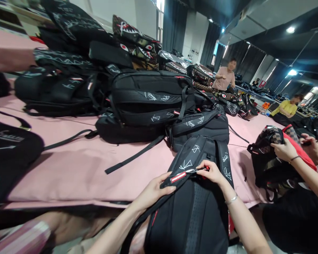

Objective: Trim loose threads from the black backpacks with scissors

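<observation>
A black backpack (175, 225) lies in front of me, its upper end on the pink table and its back panel facing up. My left hand (159, 188) is closed around one of its shoulder straps (166, 180), thumb on top, beside a red label (178, 176). My right hand (210, 173) is closed on small thread snips (193, 171) with a silver tip and some red and black at the handle. The tip is at the strap, just past the label. White sketch-like prints mark the straps.
More black backpacks (148, 91) are piled across the pink table (69, 176). Patterned bags with shark faces (137, 38) are stacked behind. At right, another person's hands (286, 150) handle a checkered bag with red lining (298, 144). Two people (225, 77) are farther back.
</observation>
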`<state>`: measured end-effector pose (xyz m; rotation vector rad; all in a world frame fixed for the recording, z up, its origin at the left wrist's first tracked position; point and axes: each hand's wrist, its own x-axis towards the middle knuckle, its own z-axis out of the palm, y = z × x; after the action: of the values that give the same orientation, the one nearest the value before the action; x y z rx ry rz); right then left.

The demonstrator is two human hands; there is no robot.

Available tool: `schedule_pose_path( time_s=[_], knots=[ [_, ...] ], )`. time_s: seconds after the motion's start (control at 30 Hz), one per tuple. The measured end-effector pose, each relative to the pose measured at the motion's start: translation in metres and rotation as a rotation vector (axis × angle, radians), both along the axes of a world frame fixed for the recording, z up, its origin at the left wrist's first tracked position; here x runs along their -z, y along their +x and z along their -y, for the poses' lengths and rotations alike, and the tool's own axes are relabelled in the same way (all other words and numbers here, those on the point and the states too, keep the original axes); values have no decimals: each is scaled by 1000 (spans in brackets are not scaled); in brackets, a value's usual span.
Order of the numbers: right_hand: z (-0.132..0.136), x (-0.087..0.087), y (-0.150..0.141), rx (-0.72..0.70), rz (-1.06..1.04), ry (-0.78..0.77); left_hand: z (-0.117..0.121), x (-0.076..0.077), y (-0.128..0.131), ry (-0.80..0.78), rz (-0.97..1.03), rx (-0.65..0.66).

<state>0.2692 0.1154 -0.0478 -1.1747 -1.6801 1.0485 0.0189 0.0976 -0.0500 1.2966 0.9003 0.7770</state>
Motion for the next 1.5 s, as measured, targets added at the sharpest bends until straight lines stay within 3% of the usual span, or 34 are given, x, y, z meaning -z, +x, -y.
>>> schedule_pose_path(
  time_s=[0.3, 0.6, 0.73, 1.13, 1.5],
  knots=[
    [-7, -1, 0, -53, -4, -48, 1, -4, 2, -25, 28, -29],
    [-20, -12, -4, -151, 62, 33, -2, -6, 1, 14, 28, 7],
    [-25, -10, -3, -167, 28, -27, -5, -3, -1, 20, 27, -7],
    [-27, -15, -7, -217, 83, 43, -4, -11, -1, 27, -11, 28],
    [-26, -16, -9, -233, 35, -2, -6, -13, 1, 52, 31, 22]
  ],
)
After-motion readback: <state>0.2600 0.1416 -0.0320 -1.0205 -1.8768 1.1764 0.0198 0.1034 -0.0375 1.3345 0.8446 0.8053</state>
